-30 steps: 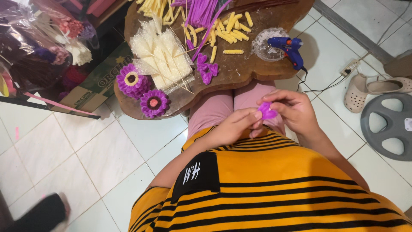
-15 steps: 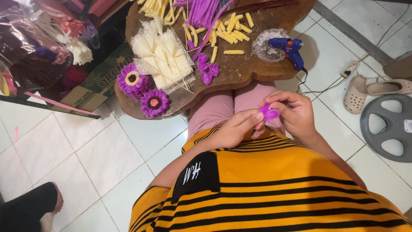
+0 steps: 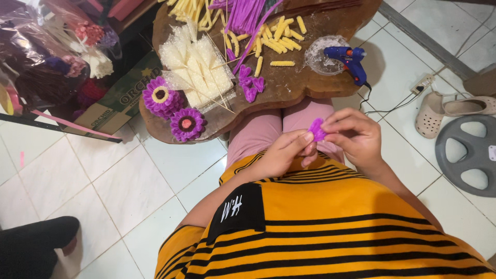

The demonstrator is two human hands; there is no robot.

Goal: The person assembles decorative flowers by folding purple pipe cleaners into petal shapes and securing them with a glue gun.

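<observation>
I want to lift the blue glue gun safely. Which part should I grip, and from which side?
Probably grip the glue gun by its handle, which points toward the person at the edge of the wooden table, coming from the right. Its nozzle end lies over the clear dish, so avoid that end.

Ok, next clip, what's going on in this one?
A seated person in a yellow striped shirt holds a small purple fuzzy piece between both hands, left hand and right hand, over their lap. In front, a wooden table carries two finished purple flowers, loose purple petals, yellow fuzzy pieces, pale wrapped pieces with thin sticks and a blue glue gun.
</observation>
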